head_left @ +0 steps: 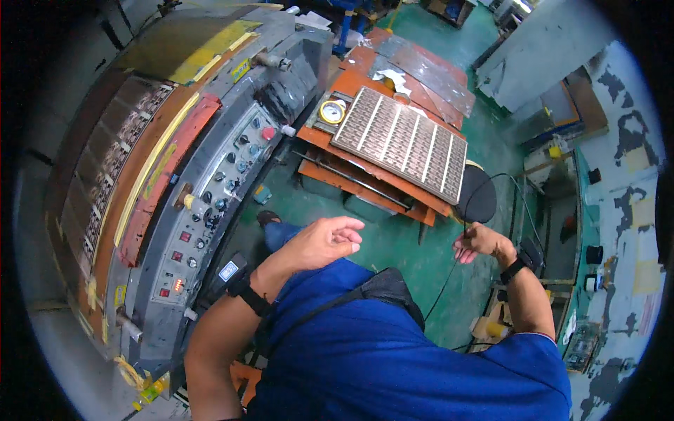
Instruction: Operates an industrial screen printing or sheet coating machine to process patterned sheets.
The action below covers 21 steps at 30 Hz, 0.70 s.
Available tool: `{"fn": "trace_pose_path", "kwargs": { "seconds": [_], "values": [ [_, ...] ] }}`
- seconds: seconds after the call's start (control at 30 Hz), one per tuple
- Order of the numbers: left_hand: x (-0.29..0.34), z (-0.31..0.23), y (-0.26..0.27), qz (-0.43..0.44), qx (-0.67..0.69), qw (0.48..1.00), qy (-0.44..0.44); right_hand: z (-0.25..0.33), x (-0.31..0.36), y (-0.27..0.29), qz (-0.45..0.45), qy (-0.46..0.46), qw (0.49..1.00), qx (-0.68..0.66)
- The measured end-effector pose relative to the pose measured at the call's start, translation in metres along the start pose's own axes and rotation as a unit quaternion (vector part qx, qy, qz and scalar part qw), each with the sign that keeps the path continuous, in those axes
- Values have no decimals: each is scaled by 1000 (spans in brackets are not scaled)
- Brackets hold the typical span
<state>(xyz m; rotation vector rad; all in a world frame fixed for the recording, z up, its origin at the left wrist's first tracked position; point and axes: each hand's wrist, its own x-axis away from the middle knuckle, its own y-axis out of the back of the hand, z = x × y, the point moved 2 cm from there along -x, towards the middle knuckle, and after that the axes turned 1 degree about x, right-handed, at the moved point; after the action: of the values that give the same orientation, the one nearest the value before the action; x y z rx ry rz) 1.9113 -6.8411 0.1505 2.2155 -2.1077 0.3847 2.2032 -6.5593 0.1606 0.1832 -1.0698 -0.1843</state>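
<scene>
My left hand (321, 243) is held in the air in front of my body, to the right of the machine's control panel (223, 189). Its fingers are loosely bent with the thumb apart, and nothing is in them. Over the green floor at the right, my right hand (479, 241) has its fingers curled in. A thin black cable (441, 296) runs past those fingertips; whether they grip it cannot be made out. Beyond both hands, a flat panel with rows of a small repeated pattern (404, 140) lies on an orange table (323, 144), touched by neither hand.
A large grey machine (158, 252) with knobs and switches fills the left side. A yellow-rimmed round roll (332, 111) sits beside the patterned panel. Near the table's right corner stands a round black seat (479, 200). Green shelving (569, 231) lines the peeling wall at right.
</scene>
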Motion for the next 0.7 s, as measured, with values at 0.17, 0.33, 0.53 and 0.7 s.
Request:
{"fn": "trace_pose_path", "kwargs": {
  "seconds": [0.17,0.33,0.53,0.7],
  "values": [
    [5,-4,7,-12,18,1000,-17,16,8,3,-17,11,999,-27],
    [5,-14,12,-15,12,1000,1,81,32,-36,-67,80,984,144],
    [1,-46,2,-29,15,997,-74,177,59,-85,60,240,925,288],
    [20,-74,14,-59,-11,994,-87,228,59,-36,-12,626,709,-325]
  ]
}}
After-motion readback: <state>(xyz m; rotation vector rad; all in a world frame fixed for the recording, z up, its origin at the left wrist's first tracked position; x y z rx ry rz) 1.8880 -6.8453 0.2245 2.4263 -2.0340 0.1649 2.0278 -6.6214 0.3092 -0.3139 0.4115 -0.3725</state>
